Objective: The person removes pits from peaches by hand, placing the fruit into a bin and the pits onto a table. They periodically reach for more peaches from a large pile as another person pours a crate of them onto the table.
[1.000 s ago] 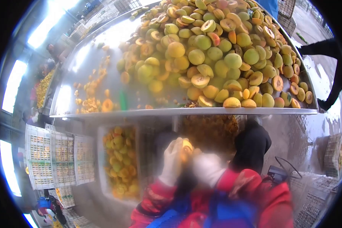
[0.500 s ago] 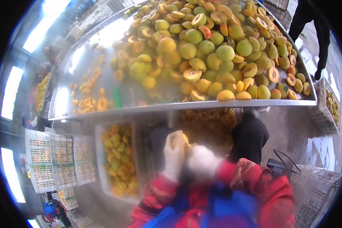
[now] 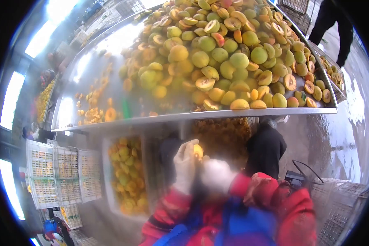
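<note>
Beside a metal table [image 3: 283, 111], the left hand [image 3: 185, 165] grips a yellow-orange fruit [image 3: 198, 151] (right hand [image 3: 218, 174] too blurred to tell).

A fruit-processing workshop, by the look of it: a broad, rimmed metal worktop [image 3: 299, 110] heaped with halved fruit [image 3: 233, 61], slatted crates [image 3: 65, 174] stacked at left, and a pale tub [image 3: 106, 164] of more fruit nearer. Bright panes [image 3: 11, 100] line the left side; the floor [image 3: 336, 139] at right glistens wet.

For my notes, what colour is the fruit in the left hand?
The fruit is yellow-orange, seen in the head view.
</note>
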`<state>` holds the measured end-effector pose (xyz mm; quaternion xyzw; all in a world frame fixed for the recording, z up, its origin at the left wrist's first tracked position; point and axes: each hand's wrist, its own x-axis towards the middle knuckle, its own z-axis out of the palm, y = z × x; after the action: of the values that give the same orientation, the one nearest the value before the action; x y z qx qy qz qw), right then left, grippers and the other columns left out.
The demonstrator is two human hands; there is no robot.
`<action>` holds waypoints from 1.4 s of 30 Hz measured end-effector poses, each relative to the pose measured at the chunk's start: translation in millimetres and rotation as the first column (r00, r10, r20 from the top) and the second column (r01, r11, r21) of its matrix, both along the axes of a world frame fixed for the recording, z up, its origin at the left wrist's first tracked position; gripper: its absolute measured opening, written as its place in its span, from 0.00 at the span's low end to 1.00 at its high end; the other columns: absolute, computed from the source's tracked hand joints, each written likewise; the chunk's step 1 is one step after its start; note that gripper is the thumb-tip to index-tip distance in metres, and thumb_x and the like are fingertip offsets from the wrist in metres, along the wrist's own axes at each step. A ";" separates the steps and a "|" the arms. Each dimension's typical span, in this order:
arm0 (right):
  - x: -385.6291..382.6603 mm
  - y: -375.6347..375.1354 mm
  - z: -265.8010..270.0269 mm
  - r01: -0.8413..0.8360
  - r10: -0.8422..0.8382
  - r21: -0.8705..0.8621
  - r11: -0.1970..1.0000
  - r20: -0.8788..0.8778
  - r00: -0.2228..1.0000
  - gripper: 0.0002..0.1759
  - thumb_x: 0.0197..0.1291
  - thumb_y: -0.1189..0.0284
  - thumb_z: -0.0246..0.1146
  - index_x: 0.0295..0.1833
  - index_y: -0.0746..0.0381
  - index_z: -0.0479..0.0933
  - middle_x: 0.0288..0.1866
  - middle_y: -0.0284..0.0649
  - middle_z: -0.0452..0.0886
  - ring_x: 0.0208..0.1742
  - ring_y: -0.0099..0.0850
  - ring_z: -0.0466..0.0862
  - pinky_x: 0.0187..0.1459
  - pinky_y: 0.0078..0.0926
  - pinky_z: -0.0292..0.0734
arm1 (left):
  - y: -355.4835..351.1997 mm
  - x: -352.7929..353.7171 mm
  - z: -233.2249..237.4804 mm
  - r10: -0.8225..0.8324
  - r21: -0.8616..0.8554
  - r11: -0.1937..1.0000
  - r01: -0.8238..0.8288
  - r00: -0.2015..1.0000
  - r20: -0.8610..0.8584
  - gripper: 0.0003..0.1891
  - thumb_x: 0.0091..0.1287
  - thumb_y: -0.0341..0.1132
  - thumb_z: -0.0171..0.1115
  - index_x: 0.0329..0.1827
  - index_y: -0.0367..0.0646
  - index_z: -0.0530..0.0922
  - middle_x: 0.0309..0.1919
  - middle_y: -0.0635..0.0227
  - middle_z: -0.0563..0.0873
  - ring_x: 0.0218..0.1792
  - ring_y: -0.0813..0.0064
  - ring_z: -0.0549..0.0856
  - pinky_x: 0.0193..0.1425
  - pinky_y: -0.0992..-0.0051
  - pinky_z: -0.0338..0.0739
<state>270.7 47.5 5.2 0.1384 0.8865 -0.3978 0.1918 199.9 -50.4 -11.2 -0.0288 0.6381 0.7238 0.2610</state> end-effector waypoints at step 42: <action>9.8 -12.2 28.0 0.499 -0.400 -0.833 0.239 0.384 0.833 0.12 0.55 0.67 0.63 0.24 0.61 0.72 0.17 0.33 0.73 0.15 0.23 0.72 0.18 0.21 0.66 | 0.5 1.5 0.8 -0.034 0.243 0.970 0.023 0.998 0.043 0.17 0.71 0.40 0.57 0.55 0.36 0.77 0.44 0.52 0.85 0.37 0.70 0.86 0.40 0.73 0.84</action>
<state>280.5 35.3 33.1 0.2752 0.4308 -0.8458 0.1528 201.4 -49.9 -10.5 -0.0046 0.5389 0.7916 0.2879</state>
